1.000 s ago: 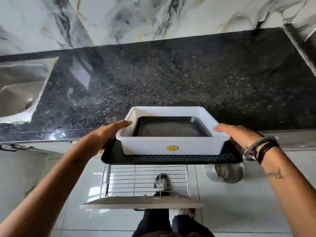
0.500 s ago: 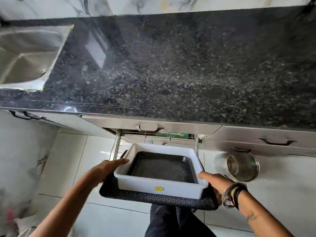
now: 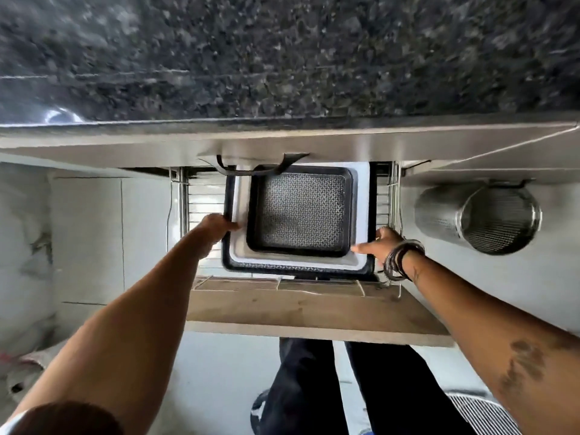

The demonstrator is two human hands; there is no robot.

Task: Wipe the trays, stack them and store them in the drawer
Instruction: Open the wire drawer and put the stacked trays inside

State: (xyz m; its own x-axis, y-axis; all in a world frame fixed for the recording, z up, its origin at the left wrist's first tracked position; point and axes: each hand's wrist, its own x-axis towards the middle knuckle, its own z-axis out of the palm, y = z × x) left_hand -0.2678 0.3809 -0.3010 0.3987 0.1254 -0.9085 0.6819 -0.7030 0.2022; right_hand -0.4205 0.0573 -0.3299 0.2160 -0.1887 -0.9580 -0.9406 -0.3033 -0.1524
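step: putting stack in drawer (image 3: 314,312) | left hand (image 3: 216,226) grip holds big black tray (image 3: 228,196) edge, right hand (image 3: 381,246) grip holds other edge, so it stays flat | white tray (image 3: 362,196), small black tray (image 3: 301,211) sit between my grips, under counter (image 3: 282,58)

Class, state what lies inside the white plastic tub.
Inside the white plastic tub sits a small black tray with a patterned mesh base. The tub's floor beneath it is covered, so unseen.
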